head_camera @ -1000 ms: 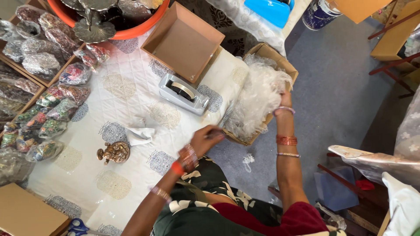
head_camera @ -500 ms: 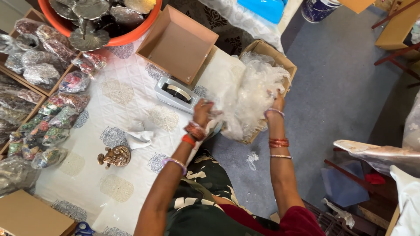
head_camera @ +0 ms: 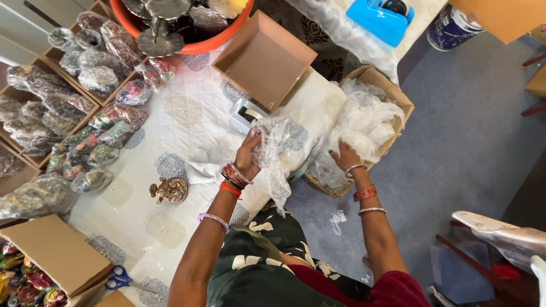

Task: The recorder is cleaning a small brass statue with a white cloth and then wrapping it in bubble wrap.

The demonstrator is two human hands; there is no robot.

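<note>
Open square brown carton (head_camera: 264,59) is seen empty at mid-counter. A second brown carton (head_camera: 398,99), stuffed with clear wrap, sits at right edge. Closed brown box (head_camera: 57,253) lies lower left. Plastic-wrapped packets (head_camera: 99,79) are trayed left.

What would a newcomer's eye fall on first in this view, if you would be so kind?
Most likely the left hand lifting a crinkled sheet of bubble wrap at centre, while the right hand rests in the cardboard box full of wrap. Next, the orange tub of metal pieces at top, and the small brass figurine on the white cloth.
</note>
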